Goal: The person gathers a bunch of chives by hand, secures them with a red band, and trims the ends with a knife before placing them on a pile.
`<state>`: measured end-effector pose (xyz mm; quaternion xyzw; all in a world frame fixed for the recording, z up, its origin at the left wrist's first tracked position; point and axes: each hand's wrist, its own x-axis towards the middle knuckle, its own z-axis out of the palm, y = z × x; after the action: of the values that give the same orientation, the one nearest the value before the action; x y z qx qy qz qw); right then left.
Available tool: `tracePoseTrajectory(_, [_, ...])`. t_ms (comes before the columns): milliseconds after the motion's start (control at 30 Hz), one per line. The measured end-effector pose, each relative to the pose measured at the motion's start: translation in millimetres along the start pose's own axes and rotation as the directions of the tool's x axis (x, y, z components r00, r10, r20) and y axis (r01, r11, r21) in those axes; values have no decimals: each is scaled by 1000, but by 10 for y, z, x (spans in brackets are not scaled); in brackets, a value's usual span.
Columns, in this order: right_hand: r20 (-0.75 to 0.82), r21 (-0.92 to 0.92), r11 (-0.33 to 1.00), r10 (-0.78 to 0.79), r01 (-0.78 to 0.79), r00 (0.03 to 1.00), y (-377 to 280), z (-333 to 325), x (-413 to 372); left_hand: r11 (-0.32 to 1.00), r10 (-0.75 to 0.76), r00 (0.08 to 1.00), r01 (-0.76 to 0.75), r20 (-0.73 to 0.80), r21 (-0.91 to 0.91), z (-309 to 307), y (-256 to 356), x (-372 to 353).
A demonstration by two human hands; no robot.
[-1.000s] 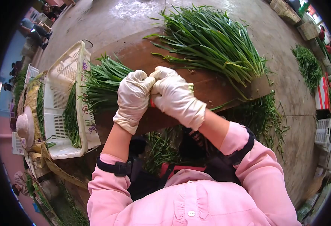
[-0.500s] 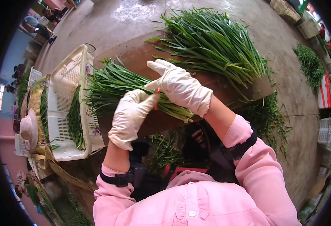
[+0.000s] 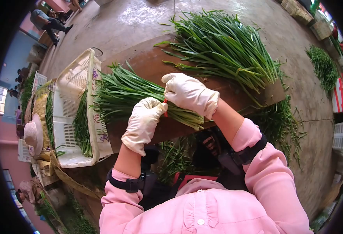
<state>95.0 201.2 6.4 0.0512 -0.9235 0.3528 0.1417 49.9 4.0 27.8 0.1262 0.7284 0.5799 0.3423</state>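
Note:
A bunch of garlic chives (image 3: 128, 93) lies across a brown board (image 3: 140, 52), leaf tips to the left and cut stems to the right. Round its stems is a red tie (image 3: 166, 113). My left hand (image 3: 143, 124), in a white glove, is closed with thumb and fingers pinched at the near side of the tie. My right hand (image 3: 191, 94), also gloved, has its fingers curled in at the top of the tie. The fingertips partly hide the tie. Farther off on the board rests a larger loose pile of garlic chives (image 3: 226, 50).
On the left a white plastic crate (image 3: 95, 136) stands tilted, with greens inside. Loose leaves (image 3: 284, 121) lie on the floor right of the board. A pale hat (image 3: 33, 134) sits beyond the crate. A person (image 3: 48, 23) is far back on the left.
My right hand has gone from outstretched fingers to curled fingers at the tie. My left hand stays pinched beside it. The distant person has shifted right in view.

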Motion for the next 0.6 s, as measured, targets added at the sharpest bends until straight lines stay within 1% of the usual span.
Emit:
tracePoseTrajectory(33, [14,44,999,11,-12,1000,-16,26,18,1000,1,1000,-1,0,2,-25,14,-8])
tracePoseTrajectory(67, [-79,19,999,-47,49,996,-21,84,26,998,-58,998,58,15,7,-28,100,-41])
tracePoseTrajectory(100, [-82,20,999,-45,46,996,-11,138,44,993,-119,992,118,30,14,-35,147,-57])
tracePoseTrajectory(167, [-126,-23,1000,-4,2,992,-32,208,85,991,-135,990,133,52,26,-66,146,-34])
tracePoseTrajectory(200, [-22,-69,992,106,-107,994,-93,180,107,985,-143,988,138,50,104,-59,164,-32])
tracePoseTrajectory(233, [-27,-69,992,106,-108,994,-85,220,131,974,-150,988,139,47,181,-52,186,-27])
tracePoseTrajectory(267, [-67,-110,988,104,-111,992,-64,267,153,949,-143,990,135,6,284,-56,149,10])
tracePoseTrajectory(300, [-106,-150,982,102,-117,989,-31,304,156,949,-141,990,133,7,286,-103,128,-10])
tracePoseTrajectory(367, [-132,-112,985,114,-129,985,27,293,183,964,-88,992,106,-87,243,-194,169,-85])
tracePoseTrajectory(400, [-60,-95,981,164,-169,985,34,266,201,977,-23,993,47,-119,208,-244,220,-103])
tracePoseTrajectory(433, [12,-80,974,211,-210,977,32,247,201,984,-65,986,89,-156,155,-297,261,-98])
tracePoseTrajectory(467, [59,-61,971,234,-230,970,-15,190,199,984,-44,987,70,-156,166,-285,258,-88])
tracePoseTrajectory(500, [59,-60,973,228,-225,972,-8,182,179,984,-19,987,47,-161,173,-257,243,-74])
tracePoseTrajectory(567, [98,-37,985,172,-169,980,10,167,171,985,56,995,-41,-84,169,-126,183,-76])
tracePoseTrajectory(600, [38,-55,977,209,-207,977,-35,168,155,955,93,992,-63,-89,290,-90,163,-58])
